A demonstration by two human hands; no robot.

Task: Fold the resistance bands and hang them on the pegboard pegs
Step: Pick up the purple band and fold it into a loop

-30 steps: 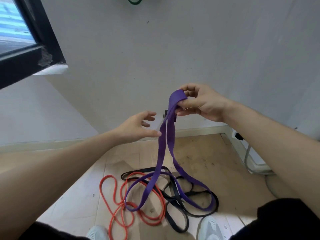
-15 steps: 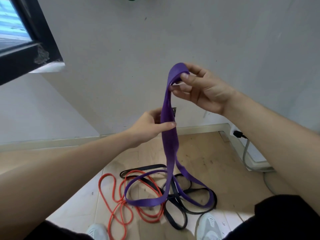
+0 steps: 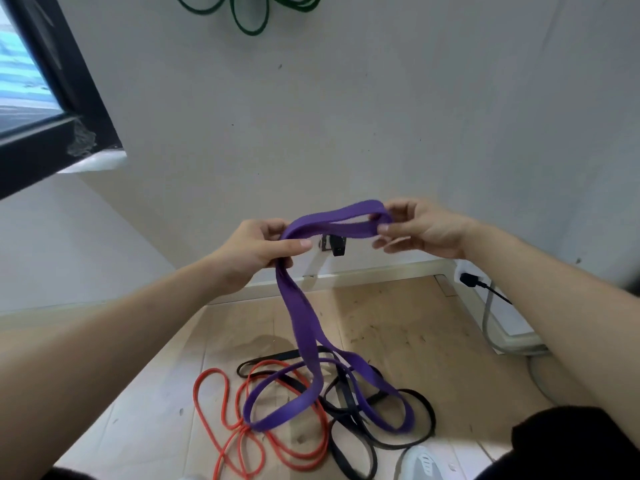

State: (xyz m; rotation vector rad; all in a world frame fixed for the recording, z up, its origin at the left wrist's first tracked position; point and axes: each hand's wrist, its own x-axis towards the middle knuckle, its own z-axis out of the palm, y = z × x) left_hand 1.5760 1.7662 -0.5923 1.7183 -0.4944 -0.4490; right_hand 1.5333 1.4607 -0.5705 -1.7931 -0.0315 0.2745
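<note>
our left hand (image 3: pixel 258 249) curls round the purple band (image 3: pixel 304 327), thumb laid over it; our right hand (image 3: pixel 420 228) pinches its folded end between thumb and fingers. between the hands the doubled band runs roughly level, left to right. from the left hand it hangs down, its loops lying on the wooden floor (image 3: pixel 398 320) over the black bands (image 3: pixel 420 415) and orange band (image 3: pixel 225 427). green bands (image 3: pixel 249 15) hang on the wall above.

band (image 3: pixel 332 220) between hands (image 3: pixel 254 252), other bands (image 3: pixel 337 408) on floor (image 3: pixel 398 313)
</note>
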